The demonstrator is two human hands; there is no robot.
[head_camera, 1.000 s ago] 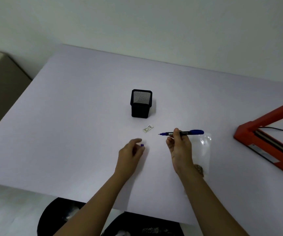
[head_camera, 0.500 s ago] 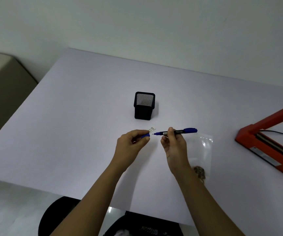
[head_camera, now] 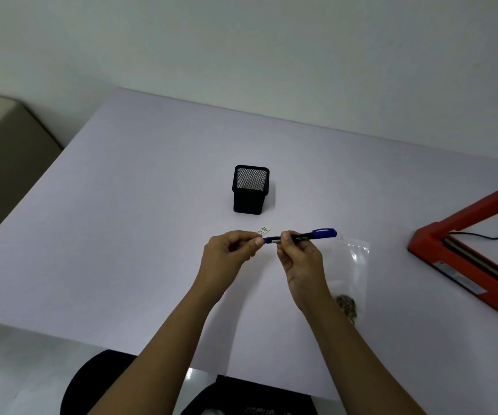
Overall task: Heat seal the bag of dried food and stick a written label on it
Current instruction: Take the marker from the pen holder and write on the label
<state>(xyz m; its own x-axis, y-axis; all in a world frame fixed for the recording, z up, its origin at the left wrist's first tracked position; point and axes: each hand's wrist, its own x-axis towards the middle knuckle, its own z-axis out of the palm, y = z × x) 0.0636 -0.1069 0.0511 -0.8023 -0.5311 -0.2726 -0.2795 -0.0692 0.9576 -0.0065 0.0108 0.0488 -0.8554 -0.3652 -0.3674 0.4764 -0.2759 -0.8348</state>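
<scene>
Near the middle of the table (head_camera: 122, 235), a little toward its front edge, we hold a blue pen (head_camera: 301, 236) level between our two hands. Our left hand (head_camera: 226, 259) sits to the left of the pen, fingers curled in narrow, with thumb and forefinger pinched on the blue cap (head_camera: 264, 240) at the pen's left end; we cannot tell whether the cap is fully seated. Just behind that pinch, a small white label (head_camera: 264, 230) with dark writing lies flat on the table, partly hidden by the left fingertips. Farther back, toward the table's middle, a black mesh pen holder (head_camera: 250, 190) stands upright, apart from everything else.

Our right hand (head_camera: 300, 262) grips the pen barrel from below, fingers closed around it, and the pen's other blue end sticks out to the right past the knuckles. Just beside the right wrist, a clear plastic bag (head_camera: 352, 265) lies flat on the table, its top end toward the pen, and a small brown clump of dried food (head_camera: 346, 305) rests in the end nearest the front edge. Well apart from it, at the right edge of the table, an orange-red heat sealer (head_camera: 481, 265) stands with its arm raised, and a black cable (head_camera: 496, 236) trails off behind it.
</scene>
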